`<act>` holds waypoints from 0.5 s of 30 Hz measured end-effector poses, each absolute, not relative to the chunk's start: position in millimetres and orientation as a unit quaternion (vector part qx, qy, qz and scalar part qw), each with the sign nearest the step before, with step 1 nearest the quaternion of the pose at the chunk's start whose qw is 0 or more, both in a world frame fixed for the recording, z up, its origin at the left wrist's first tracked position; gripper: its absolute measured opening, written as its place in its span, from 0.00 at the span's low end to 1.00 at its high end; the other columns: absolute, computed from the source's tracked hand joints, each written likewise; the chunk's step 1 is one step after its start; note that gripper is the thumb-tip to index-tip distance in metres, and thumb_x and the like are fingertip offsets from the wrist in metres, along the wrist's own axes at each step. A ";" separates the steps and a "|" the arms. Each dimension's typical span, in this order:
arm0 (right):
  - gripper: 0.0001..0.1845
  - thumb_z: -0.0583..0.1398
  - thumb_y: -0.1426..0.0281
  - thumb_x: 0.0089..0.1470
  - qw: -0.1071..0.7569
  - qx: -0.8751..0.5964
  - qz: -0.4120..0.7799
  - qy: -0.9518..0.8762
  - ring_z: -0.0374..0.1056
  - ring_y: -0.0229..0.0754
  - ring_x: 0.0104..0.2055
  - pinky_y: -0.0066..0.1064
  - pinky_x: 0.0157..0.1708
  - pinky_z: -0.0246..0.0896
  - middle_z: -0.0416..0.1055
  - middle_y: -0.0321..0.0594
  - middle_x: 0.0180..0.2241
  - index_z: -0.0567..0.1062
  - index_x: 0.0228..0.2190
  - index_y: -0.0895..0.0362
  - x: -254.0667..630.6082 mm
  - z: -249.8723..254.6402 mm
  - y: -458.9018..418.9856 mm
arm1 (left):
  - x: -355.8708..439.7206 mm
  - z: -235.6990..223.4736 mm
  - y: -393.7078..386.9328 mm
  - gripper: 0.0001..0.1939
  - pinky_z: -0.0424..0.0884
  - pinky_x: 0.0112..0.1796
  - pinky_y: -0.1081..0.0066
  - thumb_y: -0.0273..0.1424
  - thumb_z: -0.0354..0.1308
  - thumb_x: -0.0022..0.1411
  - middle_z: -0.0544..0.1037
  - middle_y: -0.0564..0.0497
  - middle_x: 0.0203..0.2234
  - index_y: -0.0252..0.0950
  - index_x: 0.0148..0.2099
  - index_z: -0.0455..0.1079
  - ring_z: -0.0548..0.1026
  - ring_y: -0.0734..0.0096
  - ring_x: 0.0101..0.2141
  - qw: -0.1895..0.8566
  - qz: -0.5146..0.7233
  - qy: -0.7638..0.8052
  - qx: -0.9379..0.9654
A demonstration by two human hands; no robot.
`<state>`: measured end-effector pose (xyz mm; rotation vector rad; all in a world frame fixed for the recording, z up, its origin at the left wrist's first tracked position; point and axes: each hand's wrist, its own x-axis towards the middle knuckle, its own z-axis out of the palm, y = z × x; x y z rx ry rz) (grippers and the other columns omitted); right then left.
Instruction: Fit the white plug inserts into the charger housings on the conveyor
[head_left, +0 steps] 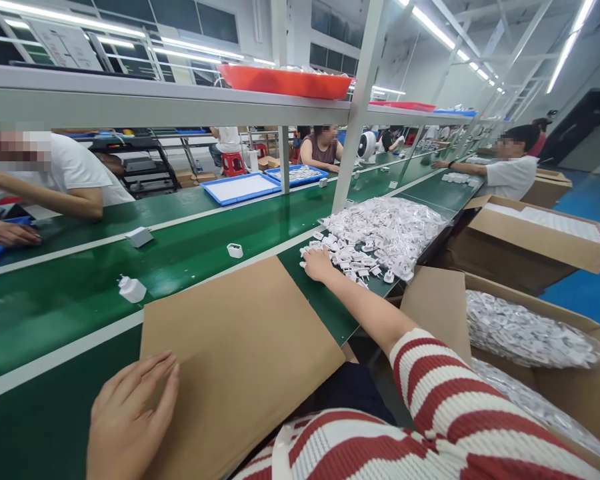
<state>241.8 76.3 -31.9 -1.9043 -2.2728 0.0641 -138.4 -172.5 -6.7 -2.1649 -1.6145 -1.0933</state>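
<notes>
1. Your left hand (133, 407) is over the near-left part of the cardboard sheet (235, 340), empty, fingers extended and close together.
2. Your right hand (319, 264) reaches past the sheet's right side to the loose white plug pieces (363, 257); whether it pinches one, you cannot tell.
3. Beyond those, farther from the sheet, a clear plastic bag (400, 223) holds more.
4. Right of the sheet, an open carton (434, 300) contains bagged white pieces (525, 327).
5. Beyond the sheet, a blue tray (305, 181) carries small white pieces.
</notes>
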 end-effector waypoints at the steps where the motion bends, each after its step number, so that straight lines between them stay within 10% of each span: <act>1: 0.20 0.57 0.78 0.60 0.091 -0.639 0.024 -0.764 0.69 0.55 0.59 0.54 0.71 0.37 0.74 0.52 0.54 0.74 0.52 0.57 239.8 -33.3 79.3 | -139.8 -7.0 -173.0 0.09 0.70 0.53 0.46 0.37 0.58 0.69 0.81 0.44 0.45 0.43 0.48 0.75 0.77 0.47 0.47 0.114 -0.372 -0.553 -0.737; 10: 0.16 0.53 0.71 0.63 0.215 -0.602 0.067 -0.766 0.72 0.47 0.52 0.39 0.55 0.66 0.70 0.48 0.53 0.72 0.50 0.55 226.7 -26.3 32.0 | -142.3 -13.8 -172.6 0.11 0.70 0.54 0.53 0.35 0.57 0.72 0.81 0.45 0.46 0.37 0.47 0.78 0.76 0.52 0.48 0.120 -0.351 -0.572 -0.732; 15: 0.13 0.56 0.60 0.66 0.396 -0.455 0.355 -0.714 0.75 0.44 0.42 0.38 0.38 0.77 0.71 0.44 0.48 0.68 0.49 0.50 226.0 -41.5 -44.5 | -131.1 -25.7 -180.8 0.18 0.70 0.56 0.55 0.42 0.54 0.73 0.80 0.46 0.48 0.37 0.49 0.79 0.74 0.55 0.51 0.021 -0.319 -0.652 -0.688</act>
